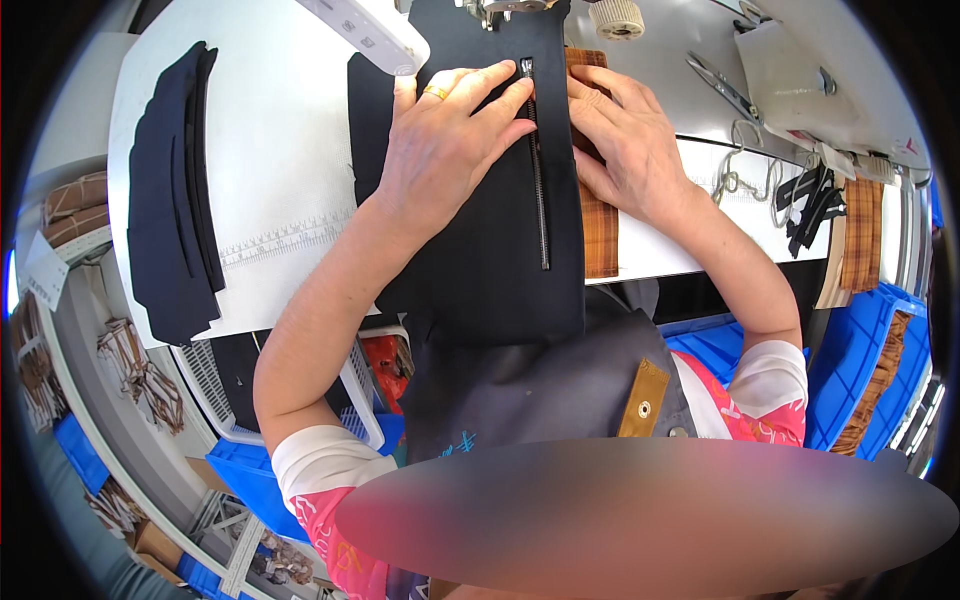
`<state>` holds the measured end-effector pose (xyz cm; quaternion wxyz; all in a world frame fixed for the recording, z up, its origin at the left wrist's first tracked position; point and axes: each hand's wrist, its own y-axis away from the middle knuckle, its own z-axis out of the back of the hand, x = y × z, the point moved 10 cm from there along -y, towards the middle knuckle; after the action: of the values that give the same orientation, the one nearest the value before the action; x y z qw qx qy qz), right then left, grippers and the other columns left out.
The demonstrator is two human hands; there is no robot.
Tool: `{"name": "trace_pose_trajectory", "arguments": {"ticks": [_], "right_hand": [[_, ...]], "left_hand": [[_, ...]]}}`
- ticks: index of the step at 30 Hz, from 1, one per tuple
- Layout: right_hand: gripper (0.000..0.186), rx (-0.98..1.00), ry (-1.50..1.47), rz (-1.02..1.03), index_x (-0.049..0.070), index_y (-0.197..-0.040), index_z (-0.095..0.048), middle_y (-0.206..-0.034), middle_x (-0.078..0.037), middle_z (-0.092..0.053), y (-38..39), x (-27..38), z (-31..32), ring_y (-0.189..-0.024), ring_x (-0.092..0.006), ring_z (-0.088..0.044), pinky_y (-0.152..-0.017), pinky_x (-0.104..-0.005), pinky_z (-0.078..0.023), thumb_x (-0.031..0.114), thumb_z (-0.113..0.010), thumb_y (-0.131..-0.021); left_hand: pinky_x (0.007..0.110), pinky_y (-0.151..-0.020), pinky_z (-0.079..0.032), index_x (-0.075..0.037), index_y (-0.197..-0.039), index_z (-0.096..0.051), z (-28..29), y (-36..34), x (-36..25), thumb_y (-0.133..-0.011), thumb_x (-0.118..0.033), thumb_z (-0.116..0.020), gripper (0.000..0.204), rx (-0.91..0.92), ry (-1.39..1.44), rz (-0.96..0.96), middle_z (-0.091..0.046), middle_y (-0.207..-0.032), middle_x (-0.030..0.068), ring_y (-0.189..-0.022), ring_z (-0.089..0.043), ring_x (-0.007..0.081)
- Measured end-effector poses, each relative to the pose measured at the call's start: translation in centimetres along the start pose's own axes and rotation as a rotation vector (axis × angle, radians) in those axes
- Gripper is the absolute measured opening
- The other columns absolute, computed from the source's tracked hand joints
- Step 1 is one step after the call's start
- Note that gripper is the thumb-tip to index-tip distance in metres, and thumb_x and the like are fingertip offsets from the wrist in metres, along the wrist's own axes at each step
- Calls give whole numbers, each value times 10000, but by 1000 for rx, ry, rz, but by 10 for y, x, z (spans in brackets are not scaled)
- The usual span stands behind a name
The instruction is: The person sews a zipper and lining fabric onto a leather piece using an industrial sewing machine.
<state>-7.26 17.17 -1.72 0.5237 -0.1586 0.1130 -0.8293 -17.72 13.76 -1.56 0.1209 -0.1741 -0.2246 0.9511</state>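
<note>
A black fabric piece point(470, 270) with a dark metal-toothed zipper point(541, 200) lies before me under the sewing machine's presser foot point(500, 10). My left hand point(450, 145), a ring on one finger, rests flat on the fabric, fingertips beside the zipper's upper end. Brown plaid fabric point(600, 245) shows along the right edge of the black piece. Over that edge, my right hand point(635, 140) presses on the plaid with bent fingers, its thumb apart from the index finger. Its fingertips meet the black edge, and their contact is partly hidden.
Stacked black fabric pieces point(175, 200) lie on the white table's left. Scissors point(722, 85) and black zipper strips point(815, 205) sit at the right, near more plaid fabric point(862, 235). Blue bins point(850, 370) and a white basket point(360, 395) stand below the table.
</note>
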Motion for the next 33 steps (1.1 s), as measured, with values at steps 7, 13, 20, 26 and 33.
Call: {"name": "trace_pose_trajectory", "arguments": {"ticks": [7, 13, 20, 26, 33], "right_hand": [[398, 3, 13, 11, 112, -1128, -617, -1289, -39, -588, -1, 0, 1, -1209, -282, -515, -947, -426, -447, 199, -737, -759], [351, -23, 19, 2, 116, -1085, -633, -1265, -33, -609, 0, -2, 2, -1207, -274, -527, -941, -422, -456, 189, -736, -757], [328, -28, 11, 1, 110, -1055, -649, -1261, -29, -612, 1, -2, 3, -1202, -274, -528, -942, -420, -458, 182, -740, -748], [325, -33, -6, 19, 104, -1057, -659, -1246, -32, -618, 0, 0, 6, -1189, -277, -534, -941, -415, -458, 171, -737, -748], [340, -265, -306, -26, 90, -1162, -638, -1275, -33, -602, 5, -25, 38, -1164, -275, -551, -960, -408, -438, 102, -679, -825]], "left_hand": [[483, -1011, -321, -182, -1159, -688, 4, -1, -2, -871, -319, -673, 320, 3, -60, -13, -630, -1188, -40, -1073, -589, 175], [468, -1005, -317, -186, -1161, -686, 2, -3, -4, -879, -338, -664, 321, 14, -116, -53, -628, -1186, -45, -1067, -591, 162], [483, -1007, -311, -195, -1169, -682, 3, -3, -5, -880, -341, -662, 324, 20, -148, -55, -627, -1190, -47, -1073, -592, 158], [503, -1018, -302, -201, -1178, -676, 0, 0, -2, -882, -325, -665, 321, 31, -119, -7, -626, -1197, -48, -1082, -590, 170], [519, -1026, -285, -191, -1183, -668, -1, 0, -1, -884, -319, -665, 325, 57, -106, -2, -615, -1205, -45, -1076, -590, 167]]}}
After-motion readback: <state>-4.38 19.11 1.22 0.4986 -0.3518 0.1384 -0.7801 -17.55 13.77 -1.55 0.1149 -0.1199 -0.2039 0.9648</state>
